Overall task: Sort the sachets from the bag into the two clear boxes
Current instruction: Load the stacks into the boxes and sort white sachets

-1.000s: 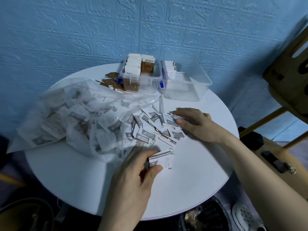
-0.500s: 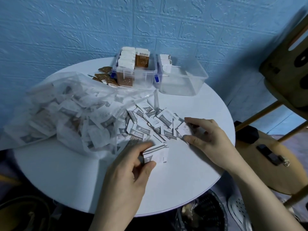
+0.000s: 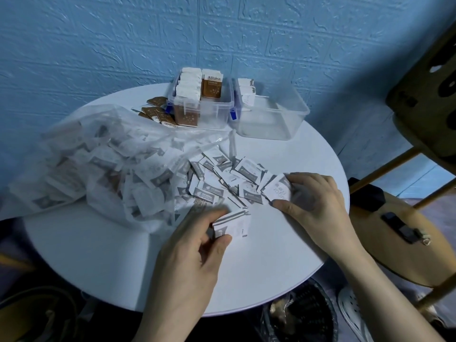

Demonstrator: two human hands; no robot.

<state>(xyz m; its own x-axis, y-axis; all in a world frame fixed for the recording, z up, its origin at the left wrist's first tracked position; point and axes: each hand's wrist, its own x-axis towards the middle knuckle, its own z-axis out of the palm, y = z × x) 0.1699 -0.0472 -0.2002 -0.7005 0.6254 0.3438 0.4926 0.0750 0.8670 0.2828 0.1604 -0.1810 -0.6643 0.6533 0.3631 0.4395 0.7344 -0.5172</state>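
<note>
Landmark = round white table. Two hands over its near half. Left hand pinches a small stack of white sachets between thumb and fingers, stack low over the tabletop; count in the stack can't be told. Right hand grips one white sachet, fingers curled on its far edge, thumb at its near edge, at the right end of the loose pile mid-table. Pile is too overlapped to count. One clear plastic bag lies on the table's left side, mouth facing the pile, still full of sachets. Two clear boxes at the far edge, touching: left box packed with white and brown sachets, right box holding a few white ones. Several brown sachets loose just left of the boxes.
</note>
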